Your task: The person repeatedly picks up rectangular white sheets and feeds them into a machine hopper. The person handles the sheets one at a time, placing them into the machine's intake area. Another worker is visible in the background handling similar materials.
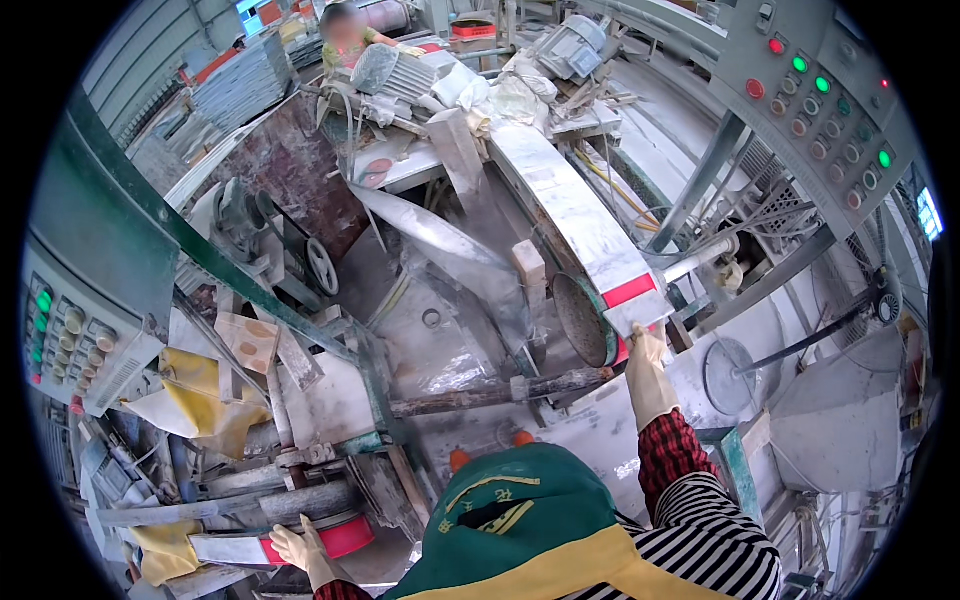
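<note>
The long white beam runs from the upper middle down to the right, its red-banded end at the gloved right hand, while a shorter white-and-red bar lies at lower left under the gloved left hand. The right arm reaches forward, wrist nearly straight, fingers drawn together at the beam's tip; whether they close around it cannot be told. The left arm reaches out low to the side, palm down, fingers loosely spread over the bar's red part rather than wrapped around it. Just left of the right hand, a round rusty disc stands on edge beside the beam, and a grimy pole crosses the space between the hands. Nearer the body, the green apron covers part of the floor, with two orange pieces at its upper edge. Yellow sheeting hangs above the left hand, below a handwheel. Control panels flank both sides, two motors sit beyond, and a co-worker stands at the far end
</note>
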